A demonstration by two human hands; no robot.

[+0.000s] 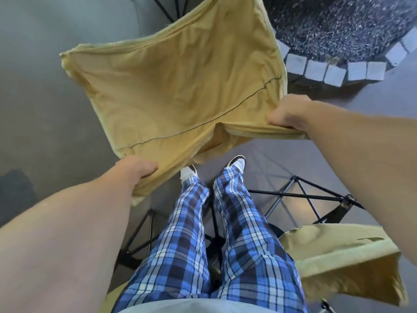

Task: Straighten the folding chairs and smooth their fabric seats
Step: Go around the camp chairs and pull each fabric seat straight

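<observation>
A tan fabric chair seat (180, 86) stretches out in front of me, loose and wrinkled, with a dark stitched seam across its near part. My left hand (137, 170) is closed on its near left corner. My right hand (286, 114) grips the near right edge, pulling a fold of fabric taut. Black frame legs of this chair show at the top (171, 7). A second tan folding chair (338, 251) stands at my lower right, its black cross-braced frame (300, 195) beside my legs.
A dark gravel bed (338, 21) edged with pale square paving blocks (316, 70) lies at the upper right. Grey concrete floor (33, 98) surrounds the chairs. Another black chair frame (140, 236) and a strip of tan fabric sit at my lower left.
</observation>
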